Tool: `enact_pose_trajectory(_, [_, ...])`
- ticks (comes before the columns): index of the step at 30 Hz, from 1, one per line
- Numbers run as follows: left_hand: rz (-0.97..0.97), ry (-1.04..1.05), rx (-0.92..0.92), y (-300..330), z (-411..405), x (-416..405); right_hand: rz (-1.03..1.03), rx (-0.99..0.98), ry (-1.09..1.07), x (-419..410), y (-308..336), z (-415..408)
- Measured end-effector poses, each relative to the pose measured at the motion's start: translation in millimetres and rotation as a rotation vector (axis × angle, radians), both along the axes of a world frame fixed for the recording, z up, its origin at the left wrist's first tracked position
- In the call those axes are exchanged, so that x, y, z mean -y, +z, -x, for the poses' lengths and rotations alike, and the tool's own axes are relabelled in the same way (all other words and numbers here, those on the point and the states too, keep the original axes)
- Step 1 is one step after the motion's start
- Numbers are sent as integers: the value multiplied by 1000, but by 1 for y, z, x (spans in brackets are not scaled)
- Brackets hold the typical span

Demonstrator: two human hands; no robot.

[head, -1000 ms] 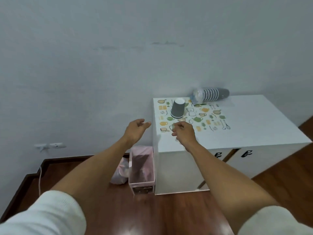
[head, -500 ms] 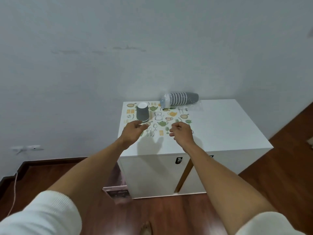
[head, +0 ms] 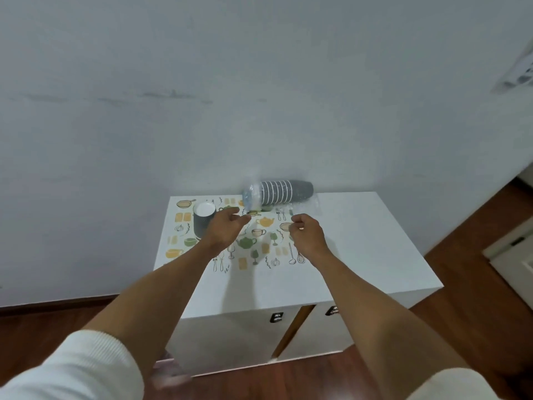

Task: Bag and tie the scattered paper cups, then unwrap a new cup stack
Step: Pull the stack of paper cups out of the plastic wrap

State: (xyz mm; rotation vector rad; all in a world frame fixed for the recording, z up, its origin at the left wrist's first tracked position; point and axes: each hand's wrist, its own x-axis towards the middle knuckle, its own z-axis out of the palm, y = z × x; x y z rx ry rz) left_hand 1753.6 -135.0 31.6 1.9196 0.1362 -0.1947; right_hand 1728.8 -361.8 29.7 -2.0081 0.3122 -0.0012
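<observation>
A stack of grey paper cups in clear plastic wrap lies on its side at the back of the white cabinet, against the wall. A single grey cup stands upside down at the back left. My left hand hovers over the patterned mat just right of that cup, fingers loosely apart and pointing at the wrapped stack. My right hand hangs a little below the stack's right half, fingers curled inward with nothing visible in them.
The cabinet stands against a pale wall on a dark wooden floor. A pink blurred object shows at the cabinet's lower left corner. A white unit sits at the far right edge.
Both hands have moved forward toward the wrapped cup stack. The view has shifted so the cabinet sits more centred and the pink bin has slipped almost out of sight.
</observation>
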Motion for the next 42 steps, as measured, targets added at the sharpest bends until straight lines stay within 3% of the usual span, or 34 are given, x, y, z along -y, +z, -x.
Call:
enact_pose_trajectory(4, [-42,33,-3,-10,-33,17,89,5,-22,15,-12,-39])
enact_pose_trajectory(11, [-175,118,4,-19,-78,34,338,17,121,39,-18,-110])
enact_pose_trajectory(16, [-157,231,-17,-17,-103,53,511,83,283,56,-14,-164])
enact_pose_trajectory(22, [-183,356,-24,-14,-122,68,739,27,487,71,-27,-207])
enact_pose_trajectory(28, [-162,350,14,-15,-119,77,1083,117,532,76,-40,-211])
enact_pose_trajectory(33, [-77,354,5,-14,-108,79,912,-74,588,83,-39,-200])
enact_pose_trajectory(36, [-64,332,19,-13,-106,76,799,-94,658,92,-34,-193])
enact_pose_trajectory(42, [-72,314,15,-14,-99,78,926,-29,688,116,-30,-183])
